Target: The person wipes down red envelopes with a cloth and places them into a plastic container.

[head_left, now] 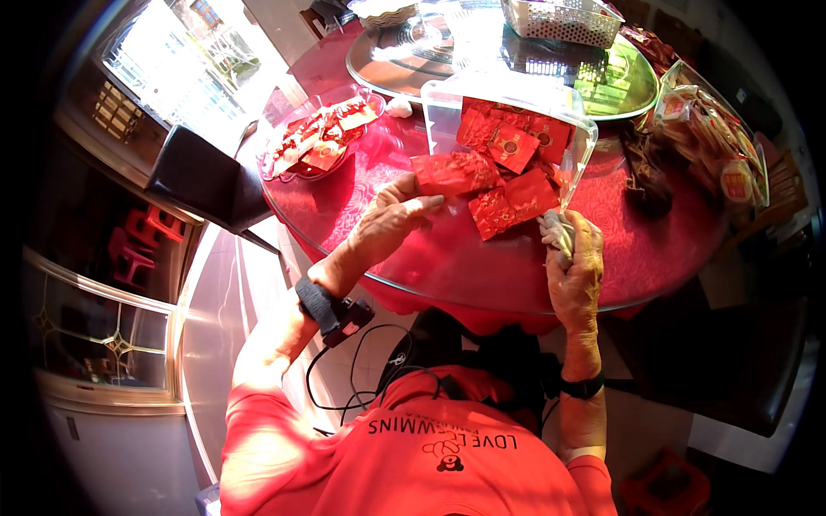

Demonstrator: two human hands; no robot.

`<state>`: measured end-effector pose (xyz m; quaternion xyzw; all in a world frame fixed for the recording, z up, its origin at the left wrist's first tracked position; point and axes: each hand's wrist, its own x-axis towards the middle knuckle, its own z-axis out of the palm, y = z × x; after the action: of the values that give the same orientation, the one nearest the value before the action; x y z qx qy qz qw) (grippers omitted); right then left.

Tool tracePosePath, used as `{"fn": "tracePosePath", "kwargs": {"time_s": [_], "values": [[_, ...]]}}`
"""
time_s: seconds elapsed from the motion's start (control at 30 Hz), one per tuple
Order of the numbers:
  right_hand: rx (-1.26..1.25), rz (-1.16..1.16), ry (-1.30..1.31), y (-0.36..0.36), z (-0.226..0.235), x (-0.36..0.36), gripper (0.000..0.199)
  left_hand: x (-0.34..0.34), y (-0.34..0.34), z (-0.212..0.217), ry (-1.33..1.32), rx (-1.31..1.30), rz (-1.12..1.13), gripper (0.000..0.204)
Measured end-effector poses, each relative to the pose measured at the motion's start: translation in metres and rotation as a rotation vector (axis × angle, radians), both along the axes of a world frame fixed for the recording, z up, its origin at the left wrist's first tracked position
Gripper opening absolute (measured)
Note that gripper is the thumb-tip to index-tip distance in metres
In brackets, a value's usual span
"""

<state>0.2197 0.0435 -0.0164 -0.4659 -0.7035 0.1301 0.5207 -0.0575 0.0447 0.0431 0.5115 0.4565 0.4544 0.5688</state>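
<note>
A large round table with red patterned cloth under glass (641, 262) bears a clear rectangular plastic box (443, 119) with shiny red paper packets (514, 148) in it and at its near edge. Left of it stands a clear, scallop-rimmed bowl (376, 101) of similar packets. The left hand (387, 222) pinches one end of an oblong red packet (458, 175) near the box; the right hand (576, 262), beside the box's near right corner, is closed around a crumpled whitish cloth-like piece (557, 232).

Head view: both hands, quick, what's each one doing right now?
Left hand: closed, holding a red packet by its near end.
Right hand: closed on a pale crumpled item, perhaps cloth.
</note>
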Motion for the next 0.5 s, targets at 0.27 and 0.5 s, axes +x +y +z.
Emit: {"fn": "tracePosePath", "kwargs": {"time_s": [0.27,0.5], "values": [[-0.015,-0.022,0.064,-0.001,0.007,0.003,0.038,-0.004,-0.052,0.001,-0.183,-0.241,-0.116,0.042],[-0.114,-0.241,0.340,-0.005,0.007,0.011,0.036,0.015,-0.056,-0.005,-0.109,-0.372,-0.193,0.037]]}}
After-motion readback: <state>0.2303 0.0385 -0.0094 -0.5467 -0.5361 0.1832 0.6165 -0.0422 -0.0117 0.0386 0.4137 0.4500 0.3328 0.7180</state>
